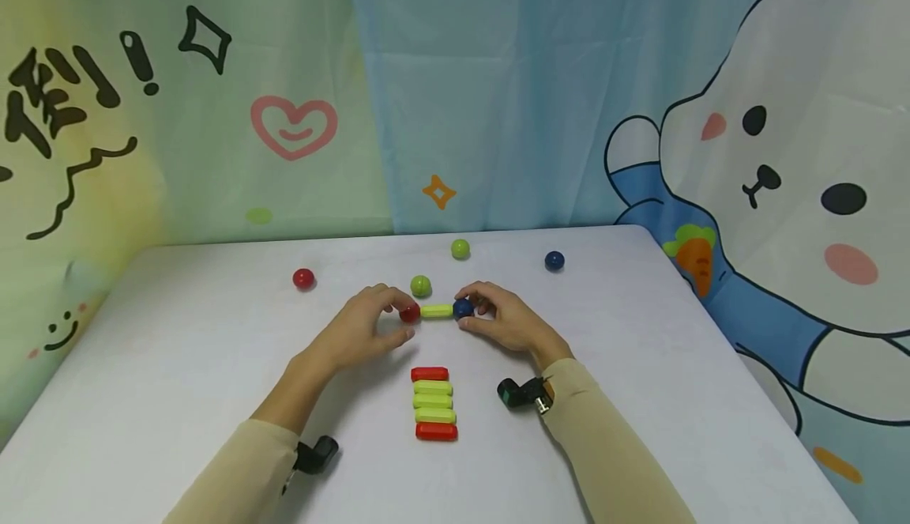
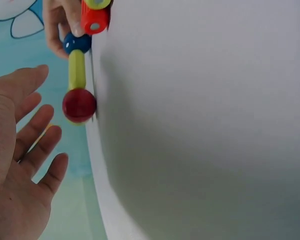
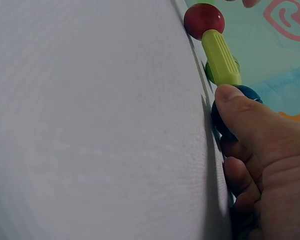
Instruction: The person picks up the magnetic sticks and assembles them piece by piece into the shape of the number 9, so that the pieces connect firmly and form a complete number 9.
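A yellow-green rod [image 1: 437,311] joins a red ball [image 1: 409,313] at its left end to a dark blue ball [image 1: 463,308] at its right end. My right hand [image 1: 503,318] pinches the blue ball [image 3: 219,119] between thumb and fingers. Beside the red ball [image 2: 79,105] my left hand [image 2: 27,145] has its fingers spread, and the left wrist view shows a gap between them and the ball. In the head view the left hand [image 1: 366,325] overlaps the red ball's edge.
Nearer the person lies a column of short rods, red rods [image 1: 437,431] at both ends and yellow-green rods [image 1: 434,401] between. Farther back are a loose red ball [image 1: 303,279], two green balls [image 1: 421,286] and a blue ball [image 1: 554,261]. A printed curtain [image 1: 455,97] hangs behind the white table [image 1: 213,397].
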`<state>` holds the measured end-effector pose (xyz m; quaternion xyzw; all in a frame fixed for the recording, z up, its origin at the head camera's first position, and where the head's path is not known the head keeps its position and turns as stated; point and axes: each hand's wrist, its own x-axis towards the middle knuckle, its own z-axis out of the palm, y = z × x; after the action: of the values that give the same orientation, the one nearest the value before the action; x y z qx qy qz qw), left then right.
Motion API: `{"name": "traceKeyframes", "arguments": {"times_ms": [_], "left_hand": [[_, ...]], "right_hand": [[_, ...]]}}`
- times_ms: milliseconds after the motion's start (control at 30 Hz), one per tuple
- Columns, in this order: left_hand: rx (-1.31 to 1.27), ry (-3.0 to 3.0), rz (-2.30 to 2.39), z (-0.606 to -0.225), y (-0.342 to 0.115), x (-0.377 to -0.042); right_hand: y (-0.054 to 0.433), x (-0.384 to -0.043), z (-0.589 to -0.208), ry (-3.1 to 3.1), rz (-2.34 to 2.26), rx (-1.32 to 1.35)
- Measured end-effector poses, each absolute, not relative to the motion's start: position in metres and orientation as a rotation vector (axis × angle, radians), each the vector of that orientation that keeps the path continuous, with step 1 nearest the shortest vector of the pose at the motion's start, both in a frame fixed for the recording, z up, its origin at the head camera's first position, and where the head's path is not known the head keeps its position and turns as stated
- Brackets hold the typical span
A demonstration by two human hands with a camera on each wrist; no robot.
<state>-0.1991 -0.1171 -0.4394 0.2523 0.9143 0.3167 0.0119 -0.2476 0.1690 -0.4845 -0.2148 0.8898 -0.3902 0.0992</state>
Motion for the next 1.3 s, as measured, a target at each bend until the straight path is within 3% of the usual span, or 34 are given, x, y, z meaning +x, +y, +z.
{"name": "traceKeyframes", "arguments": {"times_ms": [267,1300], "left_hand": [[0.886,2.792,0.990,-0.442,-0.112,-0.194],[0.879,2.669,0.877,-0.448,-0.096,-0.175]], "right_hand": [[0.170,-0.248,-0.484,2.642,-1.159,-0.664],[0.169,-0.245,-0.483,2.640,-1.167,-0.661]]}}
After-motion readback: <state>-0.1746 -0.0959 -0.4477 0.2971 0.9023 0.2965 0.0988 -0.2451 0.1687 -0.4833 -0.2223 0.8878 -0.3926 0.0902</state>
